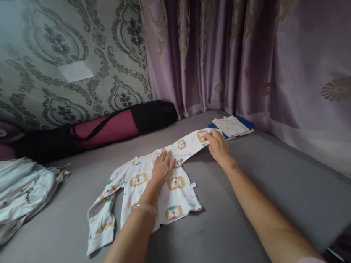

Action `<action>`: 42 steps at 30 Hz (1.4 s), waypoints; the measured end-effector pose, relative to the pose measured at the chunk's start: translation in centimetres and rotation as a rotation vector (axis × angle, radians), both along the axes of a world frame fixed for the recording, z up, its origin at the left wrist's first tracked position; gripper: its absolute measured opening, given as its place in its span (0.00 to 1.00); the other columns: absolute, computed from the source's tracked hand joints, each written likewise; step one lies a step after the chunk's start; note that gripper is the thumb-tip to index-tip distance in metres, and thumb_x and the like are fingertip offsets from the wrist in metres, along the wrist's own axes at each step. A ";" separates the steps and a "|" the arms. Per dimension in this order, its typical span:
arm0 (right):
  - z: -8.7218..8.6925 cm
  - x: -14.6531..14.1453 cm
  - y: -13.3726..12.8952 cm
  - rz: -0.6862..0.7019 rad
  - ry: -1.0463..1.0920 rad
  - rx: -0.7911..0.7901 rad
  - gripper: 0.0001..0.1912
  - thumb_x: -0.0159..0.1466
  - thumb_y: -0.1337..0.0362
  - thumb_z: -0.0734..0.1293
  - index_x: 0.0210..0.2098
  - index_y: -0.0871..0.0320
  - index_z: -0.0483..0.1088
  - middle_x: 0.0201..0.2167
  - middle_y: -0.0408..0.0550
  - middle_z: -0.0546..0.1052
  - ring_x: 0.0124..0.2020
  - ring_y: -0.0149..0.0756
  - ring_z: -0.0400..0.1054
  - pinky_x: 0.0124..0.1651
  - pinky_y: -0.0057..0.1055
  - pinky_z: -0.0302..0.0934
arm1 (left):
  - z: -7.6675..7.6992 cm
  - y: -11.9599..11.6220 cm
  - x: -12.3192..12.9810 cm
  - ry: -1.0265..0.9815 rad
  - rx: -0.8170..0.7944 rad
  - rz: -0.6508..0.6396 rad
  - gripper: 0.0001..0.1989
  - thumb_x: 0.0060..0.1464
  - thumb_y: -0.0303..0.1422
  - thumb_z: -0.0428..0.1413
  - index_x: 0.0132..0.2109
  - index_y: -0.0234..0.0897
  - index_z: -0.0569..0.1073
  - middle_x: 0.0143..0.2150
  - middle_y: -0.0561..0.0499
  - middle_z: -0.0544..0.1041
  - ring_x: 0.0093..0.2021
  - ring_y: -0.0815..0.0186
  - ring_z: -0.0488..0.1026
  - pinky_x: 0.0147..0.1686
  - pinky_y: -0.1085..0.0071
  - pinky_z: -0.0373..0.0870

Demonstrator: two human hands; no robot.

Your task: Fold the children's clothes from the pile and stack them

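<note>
Evidently flat on the grey bed, ahead and slightly left, lies the lion-print long-sleeved shirt; the left hand rests open on it, while one sleeve runs rightward, pinched near its end by the right hand.

Shirt partly hidden under left hand, side tag unreadable (too small), cloth pile cut off left.
</note>
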State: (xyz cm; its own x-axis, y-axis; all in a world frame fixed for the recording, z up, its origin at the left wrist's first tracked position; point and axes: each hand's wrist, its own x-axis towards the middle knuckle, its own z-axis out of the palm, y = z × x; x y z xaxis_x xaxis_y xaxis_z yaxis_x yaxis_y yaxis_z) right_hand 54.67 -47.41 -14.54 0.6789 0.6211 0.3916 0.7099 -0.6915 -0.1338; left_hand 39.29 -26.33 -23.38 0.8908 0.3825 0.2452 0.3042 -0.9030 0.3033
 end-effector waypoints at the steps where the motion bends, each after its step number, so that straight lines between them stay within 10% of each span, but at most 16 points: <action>1: -0.5 0.3 -0.3 -0.023 0.064 -0.081 0.20 0.64 0.76 0.55 0.47 0.57 0.72 0.48 0.55 0.70 0.50 0.41 0.63 0.51 0.33 0.55 | 0.2 -0.3 0.0 0.050 0.031 0.010 0.29 0.64 0.47 0.40 0.65 0.36 0.59 0.67 0.41 0.58 0.68 0.55 0.52 0.65 0.55 0.48; 5: -2.0 2.4 -1.8 -0.087 0.411 -0.311 0.23 0.58 0.79 0.60 0.48 0.53 0.73 0.50 0.54 0.72 0.51 0.40 0.65 0.48 0.30 0.57 | 0.8 -0.9 0.0 0.199 0.072 0.043 0.32 0.63 0.51 0.40 0.67 0.38 0.56 0.70 0.41 0.53 0.69 0.53 0.48 0.65 0.55 0.45; 13: -2.3 4.5 -2.6 -0.410 0.424 -0.077 0.18 0.66 0.64 0.57 0.49 0.61 0.72 0.46 0.59 0.76 0.49 0.45 0.70 0.47 0.33 0.61 | 2.0 -0.2 0.7 0.213 0.002 0.022 0.32 0.58 0.51 0.48 0.64 0.38 0.61 0.67 0.37 0.56 0.67 0.48 0.53 0.61 0.53 0.52; 19: -3.8 4.2 -2.4 -0.542 0.445 -0.046 0.26 0.63 0.52 0.63 0.54 0.64 0.69 0.53 0.64 0.71 0.54 0.50 0.67 0.48 0.36 0.63 | 1.3 0.1 2.5 -0.016 -0.013 -0.080 0.17 0.60 0.33 0.46 0.54 0.38 0.70 0.58 0.43 0.69 0.60 0.56 0.62 0.59 0.57 0.59; 24: -3.4 5.8 -2.8 -0.414 0.543 -0.019 0.17 0.61 0.57 0.64 0.45 0.60 0.75 0.46 0.58 0.77 0.48 0.48 0.71 0.44 0.34 0.63 | -0.1 -0.2 3.1 -0.102 0.014 -0.083 0.20 0.63 0.33 0.42 0.59 0.33 0.65 0.61 0.38 0.67 0.63 0.56 0.61 0.62 0.55 0.55; 31: -3.0 6.9 -2.4 -0.303 0.554 0.495 0.25 0.66 0.56 0.56 0.54 0.68 0.65 0.33 0.58 0.78 0.29 0.40 0.73 0.34 0.30 0.64 | 0.2 -1.2 2.7 -0.003 0.063 -0.027 0.26 0.64 0.43 0.42 0.63 0.35 0.62 0.67 0.39 0.59 0.67 0.51 0.53 0.65 0.54 0.49; 42: -4.0 5.0 -2.9 -0.522 0.406 0.109 0.18 0.68 0.59 0.56 0.52 0.58 0.68 0.46 0.60 0.74 0.47 0.47 0.70 0.44 0.36 0.61 | -0.3 -0.9 3.2 0.051 0.048 -0.008 0.30 0.61 0.50 0.45 0.64 0.38 0.62 0.68 0.39 0.57 0.68 0.49 0.52 0.64 0.52 0.49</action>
State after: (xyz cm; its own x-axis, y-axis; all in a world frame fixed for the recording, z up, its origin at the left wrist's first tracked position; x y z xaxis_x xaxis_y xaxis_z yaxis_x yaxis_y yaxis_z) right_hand 59.72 -50.31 -18.57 0.9862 0.1429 0.0839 0.1649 -0.8978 -0.4085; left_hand 42.47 -27.20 -23.64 0.9057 0.3641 0.2171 0.3109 -0.9187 0.2438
